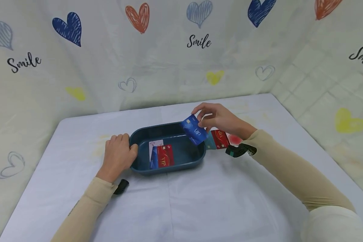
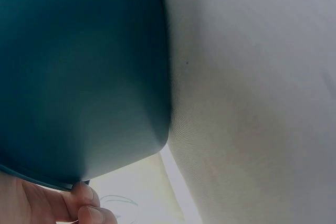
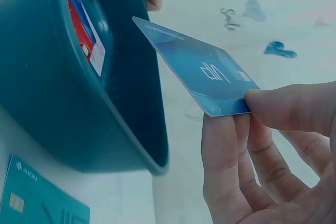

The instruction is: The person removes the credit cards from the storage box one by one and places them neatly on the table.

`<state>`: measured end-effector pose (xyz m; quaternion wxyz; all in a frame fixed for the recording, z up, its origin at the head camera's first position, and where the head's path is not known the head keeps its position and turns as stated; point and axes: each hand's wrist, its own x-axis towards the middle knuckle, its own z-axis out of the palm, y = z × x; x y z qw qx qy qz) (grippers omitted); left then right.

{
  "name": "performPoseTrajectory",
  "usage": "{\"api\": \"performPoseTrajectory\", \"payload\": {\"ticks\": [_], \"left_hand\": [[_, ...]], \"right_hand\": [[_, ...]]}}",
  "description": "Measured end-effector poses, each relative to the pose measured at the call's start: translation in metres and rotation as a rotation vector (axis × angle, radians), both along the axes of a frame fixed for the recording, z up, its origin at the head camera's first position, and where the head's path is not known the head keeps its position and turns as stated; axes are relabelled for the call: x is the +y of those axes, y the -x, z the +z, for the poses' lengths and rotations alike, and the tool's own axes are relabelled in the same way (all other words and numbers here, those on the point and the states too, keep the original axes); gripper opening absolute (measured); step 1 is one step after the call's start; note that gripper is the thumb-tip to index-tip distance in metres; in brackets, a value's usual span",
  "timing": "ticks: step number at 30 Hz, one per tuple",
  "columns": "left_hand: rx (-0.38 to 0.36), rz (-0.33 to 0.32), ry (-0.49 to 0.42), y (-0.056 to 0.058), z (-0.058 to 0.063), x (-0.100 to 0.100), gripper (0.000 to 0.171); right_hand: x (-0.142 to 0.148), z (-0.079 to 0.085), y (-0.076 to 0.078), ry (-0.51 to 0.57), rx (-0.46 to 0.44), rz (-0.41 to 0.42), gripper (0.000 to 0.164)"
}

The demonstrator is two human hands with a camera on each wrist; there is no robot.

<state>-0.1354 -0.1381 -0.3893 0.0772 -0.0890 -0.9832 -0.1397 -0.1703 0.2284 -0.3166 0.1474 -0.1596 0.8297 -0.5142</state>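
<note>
Between thumb and fingers, my right hand (image 1: 219, 118) pinches a blue VIP card (image 1: 194, 129), held tilted above the right end of a dark teal tray (image 1: 166, 170). The right wrist view shows that blue card (image 3: 202, 72) gripped by one corner. At the tray's left end my left hand (image 1: 117, 154) grips the rim, thumb on top; its fingers also show in the left wrist view under the tray wall (image 2: 94, 87). Inside the tray lie a red VIP card (image 1: 165, 156), a blue card (image 1: 153, 158) partly beneath it, and a pale patterned card (image 1: 154, 144).
Right of the tray, on the white-covered table (image 1: 169, 208), lie a teal card (image 1: 211, 143), a red card (image 1: 220, 139) and a pale card with a red patch (image 1: 234, 139), partly covered by the right wrist. A curtain printed with hearts (image 1: 139, 16) hangs behind.
</note>
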Motion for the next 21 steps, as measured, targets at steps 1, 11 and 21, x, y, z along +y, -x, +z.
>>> {"api": "performPoseTrajectory", "payload": {"ticks": [1,11,21], "left_hand": [[-0.002,0.002,-0.002,0.0,0.0,0.0,0.033],[0.023,0.007,-0.017,-0.002,0.0,0.001,0.03],[0.02,0.003,-0.017,-0.002,0.0,0.003,0.029]], "right_hand": [[0.002,0.0,0.0,0.003,0.005,-0.008,0.033],[0.025,-0.005,0.0,0.028,0.015,-0.095,0.033],[0.047,-0.019,0.0,0.026,0.004,-0.164,0.034]]}}
